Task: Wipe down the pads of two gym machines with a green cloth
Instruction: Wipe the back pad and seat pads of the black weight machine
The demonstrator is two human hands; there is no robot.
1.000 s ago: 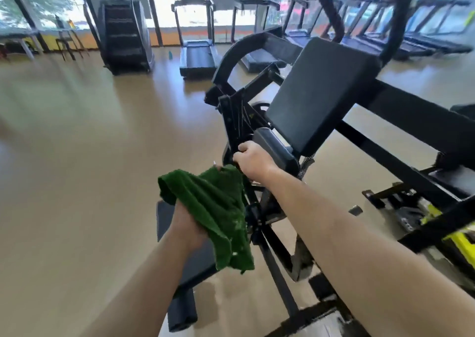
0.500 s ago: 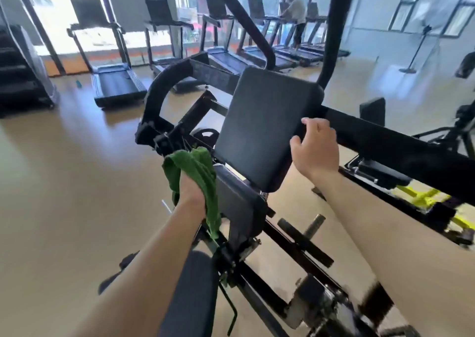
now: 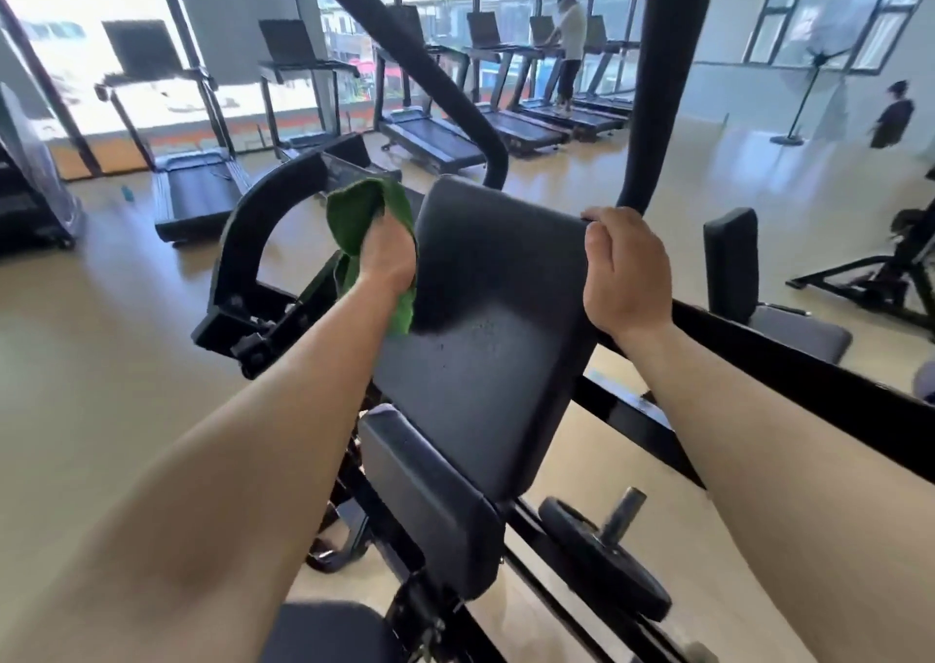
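At machine: black back pad (image 3: pixel 485 338), tilted, centre of view.
Left hand (image 3: pixel 387 252): fist closed round green cloth (image 3: pixel 362 217), pressed at pad's upper left edge.
Right hand (image 3: pixel 625 270): fingers curled over pad's top right corner, bracing it.
Technique: probably sweep downward in overlapping strokes; lower half shows specks.
Next surface: seat pad (image 3: pixel 430 505) just below.
Obstructions: frame bars (image 3: pixel 657 80) behind pad; weight plate (image 3: pixel 607 561) lower right.

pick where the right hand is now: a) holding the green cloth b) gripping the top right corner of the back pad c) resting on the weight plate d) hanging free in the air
b: the right hand curls over the top right corner of the back pad, while the left hand holds the cloth at the pad's left edge.
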